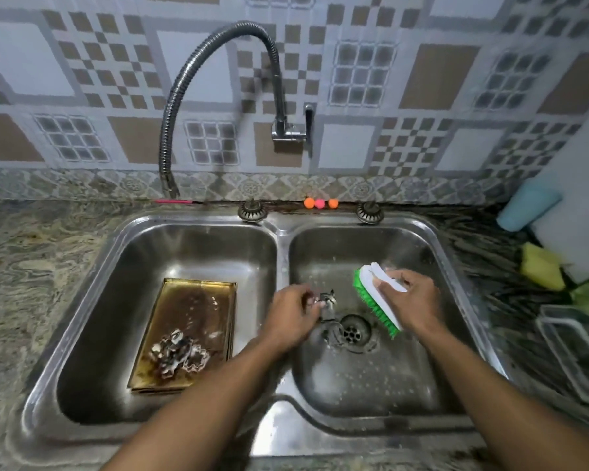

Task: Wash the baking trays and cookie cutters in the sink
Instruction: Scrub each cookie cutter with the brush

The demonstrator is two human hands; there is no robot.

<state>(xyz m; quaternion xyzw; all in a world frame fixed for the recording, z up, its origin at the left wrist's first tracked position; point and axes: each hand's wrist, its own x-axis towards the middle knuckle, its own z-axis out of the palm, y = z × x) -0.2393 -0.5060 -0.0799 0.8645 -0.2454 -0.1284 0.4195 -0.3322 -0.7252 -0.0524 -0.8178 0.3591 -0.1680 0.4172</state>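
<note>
two hands work over the right basin of one double steel sink [286, 430]. the left hand [291, 317] has its fingers [308, 298] curled round one small metal cookie cutter [327, 299], pinching it at one edge. the cutter is shiny, wet and blurred, so its shape cannot be told. the right hand [410, 300] is wrapped round the white handle of one scrub brush [376, 297]. its green bristles face the left fingers, just apart from the cutter. just below the left fingers lies the one drain [354, 331], with another bit of bent metal beside it (a second cutter or part of the same one, i cannot tell).

well to the left of the left fingers, in the left basin, lie the baking trays [198, 317]. they are gold-coloured, rectangular, stained dark brown across the middle and stacked flat. the edges at the near end show at least two, but the exact count is hidden. on the top tray's near end sits a heap of cookie cutters [179, 351], silvery and too tangled to count.

beyond the fingers, two strainer plugs [252, 210] stand on the sink's back rim, with three small balls [320, 202] between them, two orange and one pink. one bendy tap hose [218, 62] arches off the tiled wall. right of the right fingers, the desk [490, 260] carries one yellow sponge [541, 271] and a wire rack [572, 348], cut off by the frame edge.
</note>
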